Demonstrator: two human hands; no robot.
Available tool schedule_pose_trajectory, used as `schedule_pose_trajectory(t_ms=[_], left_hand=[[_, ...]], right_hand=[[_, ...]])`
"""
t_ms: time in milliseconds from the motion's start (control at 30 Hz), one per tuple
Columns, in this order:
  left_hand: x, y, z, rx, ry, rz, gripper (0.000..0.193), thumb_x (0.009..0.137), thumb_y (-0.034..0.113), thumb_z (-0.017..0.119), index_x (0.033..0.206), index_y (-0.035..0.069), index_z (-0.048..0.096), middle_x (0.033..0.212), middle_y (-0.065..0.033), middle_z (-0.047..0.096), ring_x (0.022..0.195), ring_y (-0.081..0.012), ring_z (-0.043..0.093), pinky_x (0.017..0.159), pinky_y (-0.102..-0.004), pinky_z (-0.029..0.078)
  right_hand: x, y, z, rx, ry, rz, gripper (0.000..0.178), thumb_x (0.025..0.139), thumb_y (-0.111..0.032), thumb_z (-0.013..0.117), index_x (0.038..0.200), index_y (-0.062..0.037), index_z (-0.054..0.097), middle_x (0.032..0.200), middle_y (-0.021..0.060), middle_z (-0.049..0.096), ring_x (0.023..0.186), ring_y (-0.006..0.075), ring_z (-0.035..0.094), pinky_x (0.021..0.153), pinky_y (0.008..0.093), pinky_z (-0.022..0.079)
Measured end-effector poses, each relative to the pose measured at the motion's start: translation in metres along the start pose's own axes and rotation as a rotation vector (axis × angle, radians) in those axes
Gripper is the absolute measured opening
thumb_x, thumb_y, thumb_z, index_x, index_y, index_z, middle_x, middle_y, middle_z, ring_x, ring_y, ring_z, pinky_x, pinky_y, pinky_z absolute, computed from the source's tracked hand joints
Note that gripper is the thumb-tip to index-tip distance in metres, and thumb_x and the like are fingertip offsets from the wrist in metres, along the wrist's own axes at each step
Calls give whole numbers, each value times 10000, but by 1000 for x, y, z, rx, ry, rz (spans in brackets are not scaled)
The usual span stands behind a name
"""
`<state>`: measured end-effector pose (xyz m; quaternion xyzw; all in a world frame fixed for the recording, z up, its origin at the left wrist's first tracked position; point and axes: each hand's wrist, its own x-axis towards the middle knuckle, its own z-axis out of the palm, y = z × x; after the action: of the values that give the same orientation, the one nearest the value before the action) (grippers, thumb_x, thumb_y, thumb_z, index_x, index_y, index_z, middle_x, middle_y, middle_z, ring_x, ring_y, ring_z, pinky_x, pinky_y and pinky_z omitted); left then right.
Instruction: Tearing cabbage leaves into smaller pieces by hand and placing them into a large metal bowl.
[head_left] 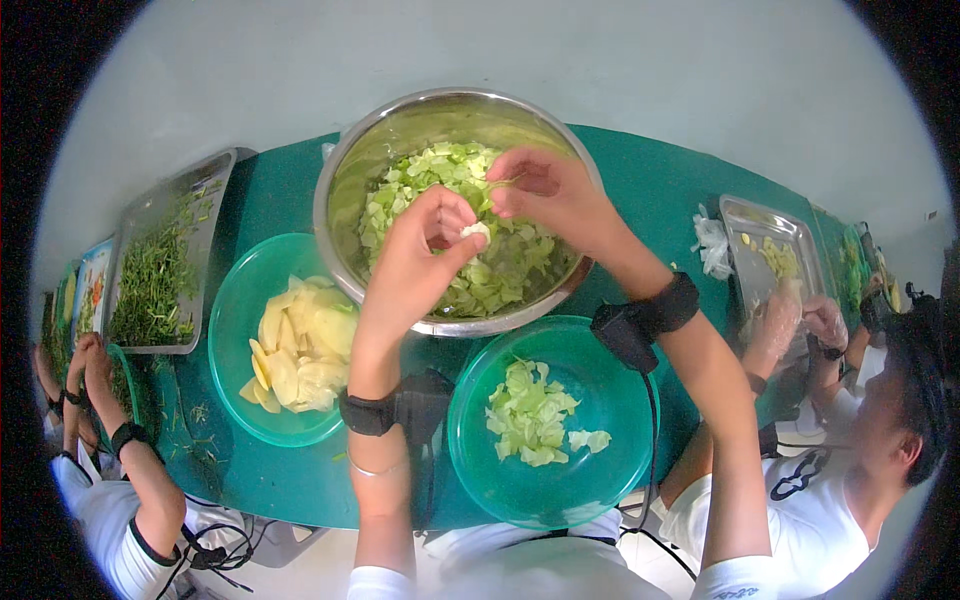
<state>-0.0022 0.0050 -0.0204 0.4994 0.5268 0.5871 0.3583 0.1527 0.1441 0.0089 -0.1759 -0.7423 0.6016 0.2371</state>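
Above torn green leaves (505, 262)
Left hand (422, 258) pinches a pale leaf piece (476, 232); right hand (555, 195) (grip unclear) hovers apart, toward two o'clock.

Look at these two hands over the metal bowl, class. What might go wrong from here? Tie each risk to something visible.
The pale piece in the left hand might slip and be lost among the leaves in the metal bowl.

The cable hanging from the right wrist's black strap could perhaps catch the rim of the green bowl.

That bowl, at the table's near edge, might be knocked off.
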Motion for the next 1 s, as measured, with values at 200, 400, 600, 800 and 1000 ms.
schedule_pose_trajectory(t_ms=[200, 400, 600, 800, 1000], left_hand=[[-2, 6, 1, -15, 77, -19, 216, 862, -3, 720, 1015, 51, 577, 837, 15, 582, 800, -83, 567, 733, -256, 476], [0, 9, -2, 43, 42, -13, 171, 857, -30, 701, 968, 41, 592, 814, 16, 582, 785, -77, 559, 710, -242, 466], [-1, 8, -4, -24, 30, -53, 194, 820, -63, 661, 983, 23, 604, 810, 13, 598, 783, -75, 577, 693, -233, 466], [-3, 10, -3, 86, 14, -40, 270, 810, -57, 664, 1057, 37, 612, 883, -3, 602, 825, -81, 596, 696, -230, 465], [-1, 15, -1, 63, -32, -128, 390, 808, -73, 685, 1164, 60, 597, 968, -11, 607, 869, -89, 603, 730, -244, 487]], right_hand=[[-15, -18, -3, 77, 44, 18, 272, 889, -66, 717, 1145, -7, 645, 954, 22, 674, 885, 99, 657, 802, 263, 544], [-17, -19, 2, -29, -166, 79, 238, 885, -82, 735, 1107, -13, 688, 901, -15, 671, 852, 42, 615, 766, 217, 513], [-17, -6, 11, -34, -154, 127, 235, 883, -118, 754, 1093, -49, 676, 809, -40, 676, 719, 26, 569, 648, 199, 447], [-18, -11, 9, -85, -154, 152, 307, 870, -150, 773, 1121, -73, 614, 877, 2, 687, 773, 42, 594, 682, 218, 466], [-12, 4, 1, -123, -159, 8, 345, 873, -174, 766, 1158, -89, 591, 1148, 21, 613, 1027, 103, 593, 848, 300, 498]])
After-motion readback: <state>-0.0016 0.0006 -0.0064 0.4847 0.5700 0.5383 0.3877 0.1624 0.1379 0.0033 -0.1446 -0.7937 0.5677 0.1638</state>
